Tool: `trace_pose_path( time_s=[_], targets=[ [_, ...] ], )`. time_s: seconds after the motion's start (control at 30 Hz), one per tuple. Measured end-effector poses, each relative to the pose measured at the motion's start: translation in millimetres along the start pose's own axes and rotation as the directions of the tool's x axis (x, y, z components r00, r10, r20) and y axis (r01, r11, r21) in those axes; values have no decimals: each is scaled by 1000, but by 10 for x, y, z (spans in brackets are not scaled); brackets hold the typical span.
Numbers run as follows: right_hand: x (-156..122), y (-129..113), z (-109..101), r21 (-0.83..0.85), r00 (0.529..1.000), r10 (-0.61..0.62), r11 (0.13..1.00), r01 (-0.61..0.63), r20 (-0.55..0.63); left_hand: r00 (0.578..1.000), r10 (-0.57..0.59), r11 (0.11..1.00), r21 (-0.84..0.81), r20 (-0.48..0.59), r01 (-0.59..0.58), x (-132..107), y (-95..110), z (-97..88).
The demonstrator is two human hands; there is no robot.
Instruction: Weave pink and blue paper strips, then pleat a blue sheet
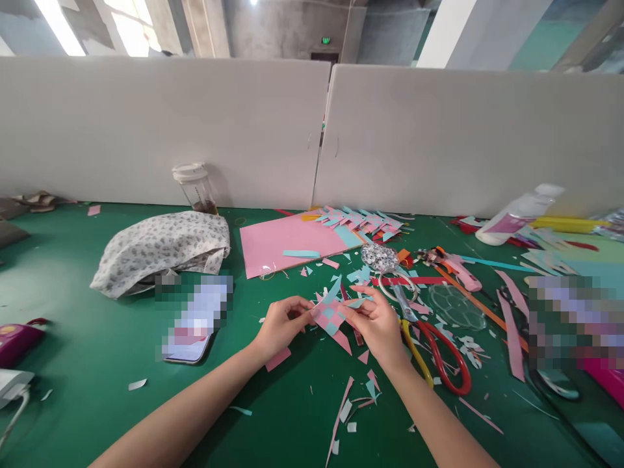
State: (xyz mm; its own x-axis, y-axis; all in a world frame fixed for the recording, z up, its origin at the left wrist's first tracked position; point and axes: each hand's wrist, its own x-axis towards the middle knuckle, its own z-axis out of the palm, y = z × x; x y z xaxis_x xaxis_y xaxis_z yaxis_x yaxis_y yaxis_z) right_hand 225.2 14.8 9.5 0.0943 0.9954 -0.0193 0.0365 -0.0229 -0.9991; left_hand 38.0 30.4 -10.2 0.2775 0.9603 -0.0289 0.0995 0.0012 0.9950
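Observation:
A small woven paper piece (330,316) of pink and light blue strips is held just above the green table (97,351), between both hands. My left hand (281,326) pinches its left edge with closed fingers. My right hand (376,323) grips its right side, thumb and fingers pressed on the strips. Loose strip ends stick out from the weave. Paper offcuts lie scattered under and around the hands.
Red-handled scissors (435,348) lie right of my right hand. A pink sheet (287,240) with more woven strips (363,222) lies behind. A phone (195,325), a patterned cloth bag (160,250), a jar (195,188), a white bottle (517,214) and a white partition wall (439,136) stand around.

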Motion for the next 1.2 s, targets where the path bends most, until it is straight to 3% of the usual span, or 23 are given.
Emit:
trace_pose_path(
  time_s=[0.37, 0.43, 0.5, 0.63, 0.9, 1.03, 1.2],
  targets=[
    [26, 132, -76, -49, 986, -127, 991, 122, -109, 989, -145, 985, -96, -1, 144, -2, 91, -7],
    [-14, 109, -73, -126, 984, -166, 979, 157, -64, 991, -135, 984, -117, -2, 134, -5, 111, -8],
    [-48, 75, -70, -222, 964, -264, 938, 267, 42, 991, -134, 982, -134, -6, 132, -5, 128, -8],
    [-56, 12, -58, -233, 870, -441, 842, 487, 222, 985, -170, 973, -161, -3, 167, 9, 139, -11],
    [-55, -38, -26, -212, 798, -524, 779, 590, 298, 975, -212, 934, -306, -62, 184, 65, 107, -71],
    [-52, 10, -26, -253, 808, -547, 768, 588, 217, 979, -195, 937, -308, -66, 166, 92, 77, -77],
    [-21, 56, -72, -275, 844, -536, 808, 522, 26, 973, -165, 944, -314, -164, 107, 95, 40, -65]
  ],
)
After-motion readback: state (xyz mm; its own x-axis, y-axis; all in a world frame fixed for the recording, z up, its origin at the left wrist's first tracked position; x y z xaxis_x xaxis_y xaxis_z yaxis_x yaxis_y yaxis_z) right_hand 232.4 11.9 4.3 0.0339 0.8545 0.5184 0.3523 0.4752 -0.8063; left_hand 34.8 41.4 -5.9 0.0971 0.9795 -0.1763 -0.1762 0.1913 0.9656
